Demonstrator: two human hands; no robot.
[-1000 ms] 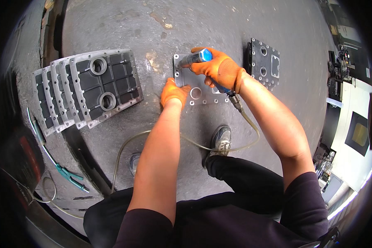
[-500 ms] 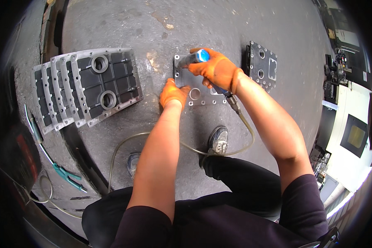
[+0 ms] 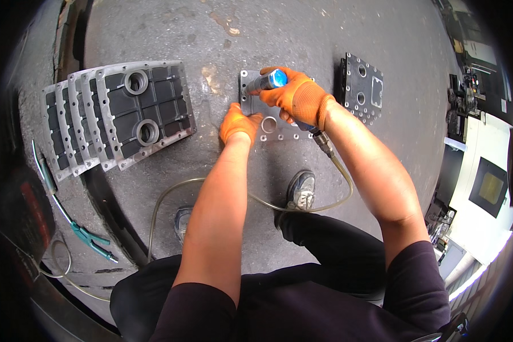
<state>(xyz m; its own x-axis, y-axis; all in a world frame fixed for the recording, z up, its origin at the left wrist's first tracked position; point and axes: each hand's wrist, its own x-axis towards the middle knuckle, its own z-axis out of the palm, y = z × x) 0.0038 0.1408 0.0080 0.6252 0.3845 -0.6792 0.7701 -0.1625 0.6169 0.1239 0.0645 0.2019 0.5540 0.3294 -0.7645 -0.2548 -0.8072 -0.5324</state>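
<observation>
A flat grey metal cover plate (image 3: 254,104) with bolt holes along its edges and a round opening lies on the floor in front of me. Gloved in orange, my left hand (image 3: 238,123) grips its left edge, thumb toward the top face. My right hand (image 3: 303,98), in a matching glove, is wrapped round the handle of an air drill (image 3: 260,85) with a blue rear end. The drill's front points at the plate's upper left edge; its tip is too small to make out. From the handle's base runs a clear air hose (image 3: 342,170).
Several ribbed cover plates (image 3: 148,105) lean overlapped at left. A stack of dark plates (image 3: 362,85) sits at right. A teal air blow gun (image 3: 88,236) lies lower left beside a floor channel (image 3: 111,211). My shoe (image 3: 301,190) is near the hose. White machinery (image 3: 481,182) stands far right.
The view has shifted slightly, so the floor and plates sit a little higher in it. Both hands and the drill keep nearly the same place over the plate.
</observation>
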